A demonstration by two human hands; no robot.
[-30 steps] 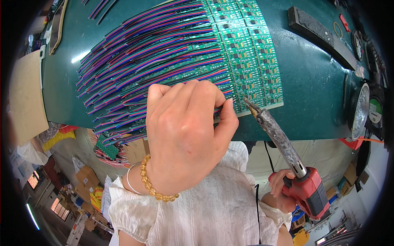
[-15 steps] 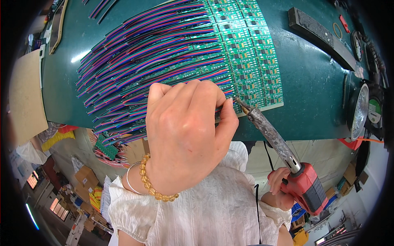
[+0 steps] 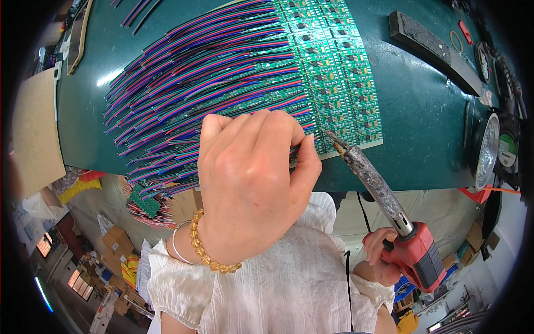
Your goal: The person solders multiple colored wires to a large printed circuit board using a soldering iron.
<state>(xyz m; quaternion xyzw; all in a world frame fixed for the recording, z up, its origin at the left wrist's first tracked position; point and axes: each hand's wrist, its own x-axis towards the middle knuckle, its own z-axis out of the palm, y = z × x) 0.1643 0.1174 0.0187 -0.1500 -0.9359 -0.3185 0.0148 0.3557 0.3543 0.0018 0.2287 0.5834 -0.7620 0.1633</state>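
My left hand (image 3: 253, 164) is closed in a pinch over the near edge of a panel of green circuit boards (image 3: 336, 72). Its thumb and forefinger meet at the ends of the thin wires (image 3: 211, 78), red, blue, green and black, which lie in rows across the panel's left side. The exact wire between the fingertips is mostly hidden by the hand. In my right hand (image 3: 381, 256) is a soldering iron (image 3: 384, 195) with a red and black pistol-style handle. Its tip points up and left, over the boards just right of my left fingertips.
The dark green table (image 3: 411, 133) holds a long dark metal block (image 3: 434, 53) at the far right and a round metal dish (image 3: 486, 150) at its right edge. A thin black cable (image 3: 349, 289) hangs before my white top. More wired boards (image 3: 146, 203) lie below the table's left edge.
The soldering iron's tip has shifted slightly right, away from my left fingertips and the wire ends. My left hand stays almost still in its pinch.
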